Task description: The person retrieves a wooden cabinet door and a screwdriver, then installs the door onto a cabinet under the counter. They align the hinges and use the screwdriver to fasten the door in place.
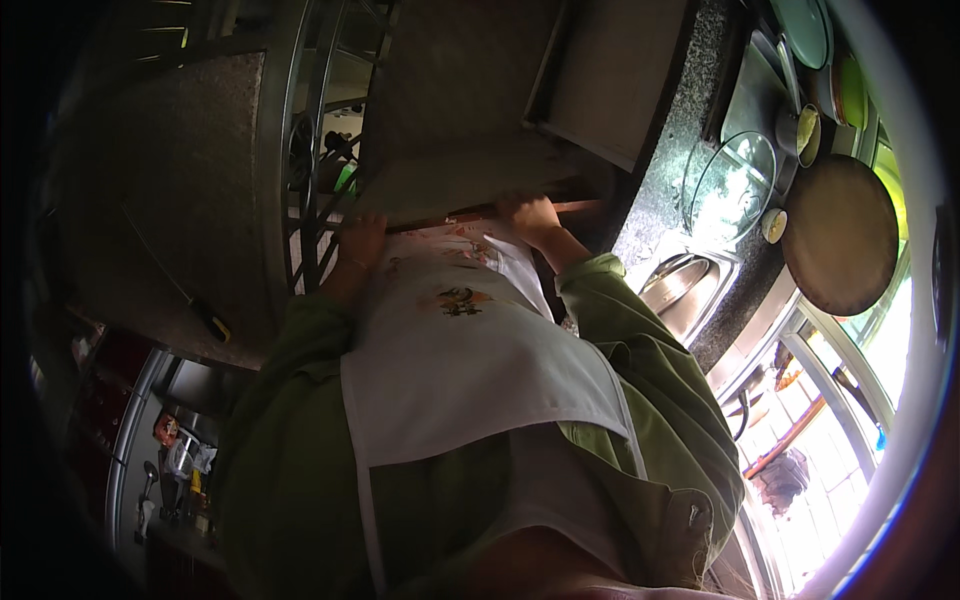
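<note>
In front of my apron (470, 370) a long reddish-brown wooden edge (465, 213) runs from left to right, below a wide dull-grey panel (460, 180). My left hand (363, 240) is closed at its left end, in deep shade, so its fingers show poorly. Farther right, my right hand (530, 218) has its fingers curled over the same edge. Whether the edge belongs to the panel or is a separate strip, I cannot tell. Green sleeves cover both forearms.
A metal lattice gate (318, 150) stands left of my hands. Beyond it, a screwdriver (208, 318) lies on a brownish surface. Along the right, a speckled counter (655, 190) holds a glass lid (735, 185), a sink (690, 295) and a round brown disc (840, 235).
</note>
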`<state>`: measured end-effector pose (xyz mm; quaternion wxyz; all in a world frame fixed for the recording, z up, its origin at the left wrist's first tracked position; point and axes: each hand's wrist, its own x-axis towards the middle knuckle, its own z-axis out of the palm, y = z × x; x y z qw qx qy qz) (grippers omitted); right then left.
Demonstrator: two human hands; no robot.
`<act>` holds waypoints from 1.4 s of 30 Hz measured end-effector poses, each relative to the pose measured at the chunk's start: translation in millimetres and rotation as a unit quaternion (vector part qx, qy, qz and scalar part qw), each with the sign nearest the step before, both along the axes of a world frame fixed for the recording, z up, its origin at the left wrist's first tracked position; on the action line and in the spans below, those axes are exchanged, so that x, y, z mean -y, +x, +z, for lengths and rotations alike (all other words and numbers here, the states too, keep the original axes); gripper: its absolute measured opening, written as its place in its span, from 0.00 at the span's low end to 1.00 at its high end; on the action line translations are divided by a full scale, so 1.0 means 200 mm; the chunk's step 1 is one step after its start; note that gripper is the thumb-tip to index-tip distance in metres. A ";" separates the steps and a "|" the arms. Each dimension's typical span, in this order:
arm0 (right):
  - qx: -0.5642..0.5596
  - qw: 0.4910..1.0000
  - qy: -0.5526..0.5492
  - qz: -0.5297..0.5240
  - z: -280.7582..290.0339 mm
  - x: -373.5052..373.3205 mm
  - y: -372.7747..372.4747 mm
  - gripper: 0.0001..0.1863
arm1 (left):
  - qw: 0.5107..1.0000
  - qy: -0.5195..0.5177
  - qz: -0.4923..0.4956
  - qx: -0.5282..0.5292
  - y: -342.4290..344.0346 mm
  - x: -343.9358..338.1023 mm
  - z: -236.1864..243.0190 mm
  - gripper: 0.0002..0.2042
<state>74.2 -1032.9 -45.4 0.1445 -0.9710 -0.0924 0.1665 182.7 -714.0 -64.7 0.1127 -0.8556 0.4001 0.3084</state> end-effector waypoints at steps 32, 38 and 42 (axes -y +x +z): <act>0.064 0.977 -0.112 0.170 -0.04 0.20 0.89 0.07 | 0.966 -0.170 0.186 0.051 0.04 0.14 0.23 0.09; 0.091 0.954 -0.043 -0.283 0.19 0.19 1.23 0.12 | 0.943 -0.194 0.270 0.001 0.28 0.50 0.16 0.10; -0.037 0.909 0.115 -0.398 -0.23 0.40 1.08 0.19 | 0.945 -0.186 0.267 -0.024 0.36 0.70 0.19 0.10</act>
